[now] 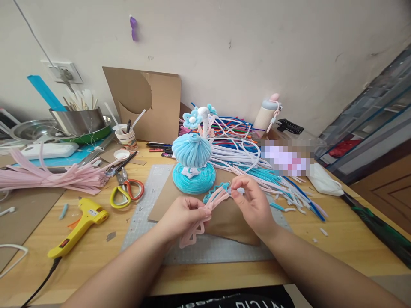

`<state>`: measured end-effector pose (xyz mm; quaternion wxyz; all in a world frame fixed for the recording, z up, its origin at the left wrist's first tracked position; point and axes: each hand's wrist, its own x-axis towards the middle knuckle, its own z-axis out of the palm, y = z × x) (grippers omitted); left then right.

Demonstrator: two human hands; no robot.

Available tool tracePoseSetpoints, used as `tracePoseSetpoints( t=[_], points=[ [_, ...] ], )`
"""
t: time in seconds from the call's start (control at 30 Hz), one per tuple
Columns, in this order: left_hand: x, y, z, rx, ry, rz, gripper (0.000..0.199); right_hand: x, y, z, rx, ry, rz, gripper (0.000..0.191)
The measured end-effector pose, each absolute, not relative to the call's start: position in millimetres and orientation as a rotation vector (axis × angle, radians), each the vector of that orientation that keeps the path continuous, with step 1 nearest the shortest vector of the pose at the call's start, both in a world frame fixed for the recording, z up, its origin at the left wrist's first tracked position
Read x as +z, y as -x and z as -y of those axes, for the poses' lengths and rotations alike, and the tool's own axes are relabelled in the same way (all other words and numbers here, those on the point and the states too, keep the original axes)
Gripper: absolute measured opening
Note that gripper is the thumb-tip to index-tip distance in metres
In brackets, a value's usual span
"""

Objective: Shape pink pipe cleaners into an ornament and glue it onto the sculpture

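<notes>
My left hand (192, 214) is closed in a pinch on a small bundle of pink pipe cleaners (220, 196); zigzag-bent pink ends hang below the fingers. At the bundle's upper end, my right hand (252, 203) has thumb and fingers pressed together. What lies between those fingertips is too small to make out. A wavy blue pipe cleaner (208, 197) runs beside the pink strands. Just beyond the hands stands a blue pipe-cleaner ornament (192, 152), with a round coiled base, a pleated shell-like body and flowers on top. Beneath the hands lies a cardboard sheet (224, 218).
A grey cutting mat (141, 226) lies under the cardboard. To the left are a yellow glue gun (81, 222), scissors (123, 194) and a pink pipe-cleaner bundle (58, 175). Loose pipe cleaners (244, 158) spread behind and right, near a bottle (268, 115).
</notes>
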<state>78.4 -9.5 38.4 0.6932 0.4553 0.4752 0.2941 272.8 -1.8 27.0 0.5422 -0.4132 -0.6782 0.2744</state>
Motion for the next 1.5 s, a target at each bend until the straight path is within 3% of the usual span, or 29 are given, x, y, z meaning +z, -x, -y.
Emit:
tracePoseSetpoints(
  t=[0.2, 0.63, 0.83, 1.17, 1.33, 1.5],
  points=[
    [39.8, -78.8, 11.1, 0.673, -0.975, -1.007, 0.021, 25.2, -268.1, 2.1, 0.735, 1.037, 1.818, 0.013],
    [30.9, -79.8, 6.3, 0.857, -0.87, -1.0, 0.024, 22.5, -267.9, 10.0, 0.17, 0.817, 2.303, 0.012],
    [31.1, -82.7, 8.1, 0.645, -1.197, -1.22, 0.027, 30.1, -268.4, 14.0, -0.044, 0.633, 2.389, 0.009],
    [35.0, -80.5, 15.9, 0.351, -1.87, -1.179, 0.026, 44.1, -275.8, 12.1, 0.115, 0.589, 2.511, 0.011],
    [37.0, -86.1, 21.5, 0.288, -2.057, -1.099, 0.035, 49.4, -277.8, 8.0, 0.343, 0.639, 2.587, 0.015],
    [41.2, -86.7, 26.1, 0.266, -2.003, -0.935, 0.031, 48.1, -279.4, 1.7, 0.724, 0.71, 2.486, 0.018]
  ],
)
